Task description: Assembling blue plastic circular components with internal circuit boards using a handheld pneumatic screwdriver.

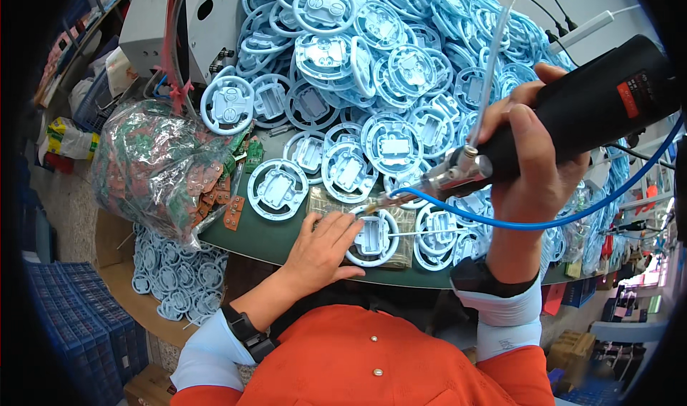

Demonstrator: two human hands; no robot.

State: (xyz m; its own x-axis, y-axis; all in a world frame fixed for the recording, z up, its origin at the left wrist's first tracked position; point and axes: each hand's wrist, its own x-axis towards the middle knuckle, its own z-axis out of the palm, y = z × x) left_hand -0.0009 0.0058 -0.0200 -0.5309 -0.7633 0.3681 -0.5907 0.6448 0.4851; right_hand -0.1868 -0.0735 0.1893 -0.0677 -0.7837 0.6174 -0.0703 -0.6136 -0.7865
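Beside a clear bag (154,166) of circuit boards, left hand (322,245) flat on wheel part (372,238), right hand (533,155) clasps driver (572,116).

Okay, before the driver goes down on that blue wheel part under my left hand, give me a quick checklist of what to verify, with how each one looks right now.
1. Left hand steadies the blue wheel part: ok, fingers rest on its rim.
2. Right hand grips the black power screwdriver firmly: ok, fingers wrap the body.
3. Driver tip lined up over the part: ok, it hangs just above the upper edge.
4. Screw seated on the tip: cannot tell, too small.
5. Blue hose clear of the part: ok, it loops off to the right.
6. Left fingertips clear of the tip: not ok, they lie close beside it.
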